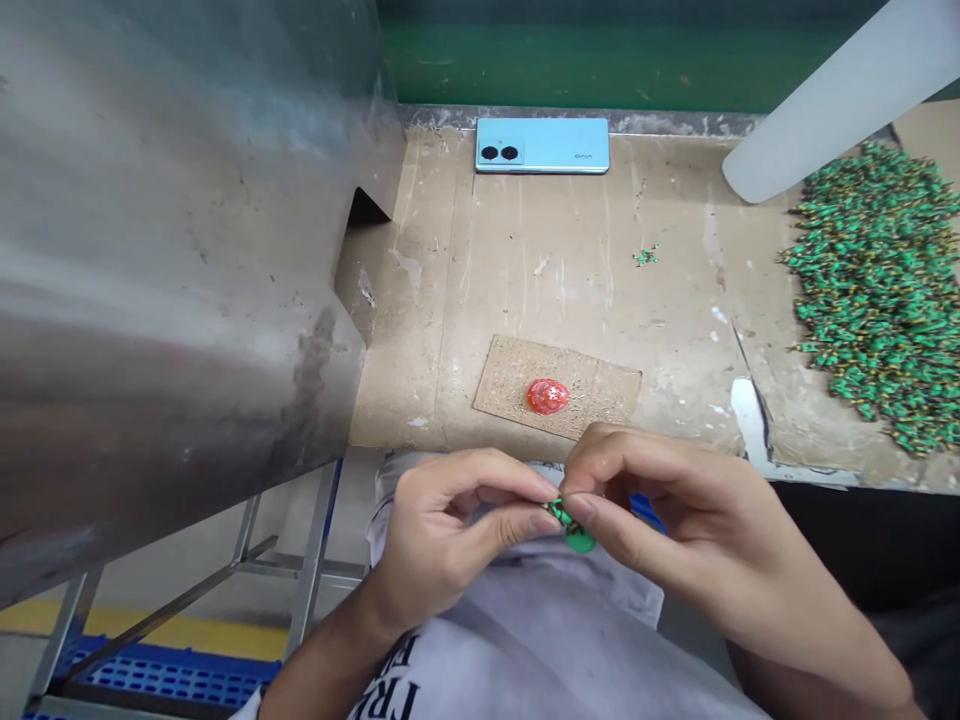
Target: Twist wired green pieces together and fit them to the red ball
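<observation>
Your left hand [442, 535] and right hand [675, 530] were pinched nearly shut on a small green part [579, 538] at lower center; loosened fingertips could have dropped it.

Left hand [450, 540] and right hand [675, 530] meet, fingers [592, 455] pinching (thumbs underneath); wrists bent.

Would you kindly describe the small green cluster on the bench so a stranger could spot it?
At the back of the bench lies a pale blue phone. Down and right of it sits a tiny green cluster, set apart from the big green heap further right.
</observation>
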Available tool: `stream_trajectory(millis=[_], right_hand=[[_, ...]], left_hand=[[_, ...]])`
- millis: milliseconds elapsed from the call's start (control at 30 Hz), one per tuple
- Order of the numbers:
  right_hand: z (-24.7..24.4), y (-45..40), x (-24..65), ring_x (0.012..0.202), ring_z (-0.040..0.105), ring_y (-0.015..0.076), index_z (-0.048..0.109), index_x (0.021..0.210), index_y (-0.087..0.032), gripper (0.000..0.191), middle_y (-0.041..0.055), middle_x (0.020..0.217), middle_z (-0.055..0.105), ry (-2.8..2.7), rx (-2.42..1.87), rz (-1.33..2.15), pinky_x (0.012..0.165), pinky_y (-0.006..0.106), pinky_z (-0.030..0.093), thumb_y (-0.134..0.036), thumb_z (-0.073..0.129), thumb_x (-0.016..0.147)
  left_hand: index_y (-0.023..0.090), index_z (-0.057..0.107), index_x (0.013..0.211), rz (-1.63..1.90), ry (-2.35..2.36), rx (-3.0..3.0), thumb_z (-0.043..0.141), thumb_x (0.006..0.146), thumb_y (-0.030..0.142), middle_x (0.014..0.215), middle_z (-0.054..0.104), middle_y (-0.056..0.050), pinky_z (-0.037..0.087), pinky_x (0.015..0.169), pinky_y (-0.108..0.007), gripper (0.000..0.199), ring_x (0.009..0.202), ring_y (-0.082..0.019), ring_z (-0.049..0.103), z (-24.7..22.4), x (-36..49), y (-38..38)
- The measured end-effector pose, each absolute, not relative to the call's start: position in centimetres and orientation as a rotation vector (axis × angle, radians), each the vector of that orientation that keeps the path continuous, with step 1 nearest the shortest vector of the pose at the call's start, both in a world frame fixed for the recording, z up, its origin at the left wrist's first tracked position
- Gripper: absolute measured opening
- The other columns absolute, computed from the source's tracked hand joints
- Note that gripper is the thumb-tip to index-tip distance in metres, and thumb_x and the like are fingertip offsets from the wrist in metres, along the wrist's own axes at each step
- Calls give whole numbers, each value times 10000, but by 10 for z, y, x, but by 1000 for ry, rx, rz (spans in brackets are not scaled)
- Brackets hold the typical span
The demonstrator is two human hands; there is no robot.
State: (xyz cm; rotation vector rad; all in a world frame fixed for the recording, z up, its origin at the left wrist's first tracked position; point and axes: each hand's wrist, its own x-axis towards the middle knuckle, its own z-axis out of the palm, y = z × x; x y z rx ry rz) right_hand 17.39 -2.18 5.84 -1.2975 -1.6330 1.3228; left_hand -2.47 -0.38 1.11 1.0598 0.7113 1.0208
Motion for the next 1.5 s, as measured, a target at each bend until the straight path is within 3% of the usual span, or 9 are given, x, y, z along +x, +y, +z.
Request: stream_trajectory(millis=[300,700,967,1167,1500], right_hand=[[61,-20,175,647,604,112,686,838,-215,187,-10,736,672,-1653,-1318,1348,578,225,482,-301,643,999],[67,-17,183,657,622,81,703,890,-248,108,-44,796,701,-1842,-1305,1301,596,194,497,-221,664,987],[68,-19,183,641,609,74,689,908,-253,121,-47,791,688,-1867,-1275,1284,578,189,491,-254,630,1013],[71,-21,184,655,614,100,694,933,-238,110,-22,798,688,-1895,-1290,1298,596,225,490,-253,618,1012],[73,-21,182,651,571,68,656,928,-237,104,-59,775,642,-1894,-1287,1314,618,192,458,-254,603,1016]], left_hand=[[252,829,920,1025,743,1175,853,823,125,868,812,3,622,678,-176,161,759,-133,765,10,-27,-3],[246,822,909,1063,704,1266,837,835,103,824,805,8,624,707,-209,162,739,-137,758,5,-25,-3],[266,816,938,1103,687,1298,824,868,189,833,793,-5,621,712,-273,104,743,-164,742,-2,-25,-6],[222,803,973,1195,597,1365,793,886,128,831,770,-20,602,710,-253,129,761,-152,731,-6,-22,-4],[188,792,965,1260,497,1346,816,867,146,801,774,-31,630,691,-257,109,716,-161,739,-6,-18,-3]])
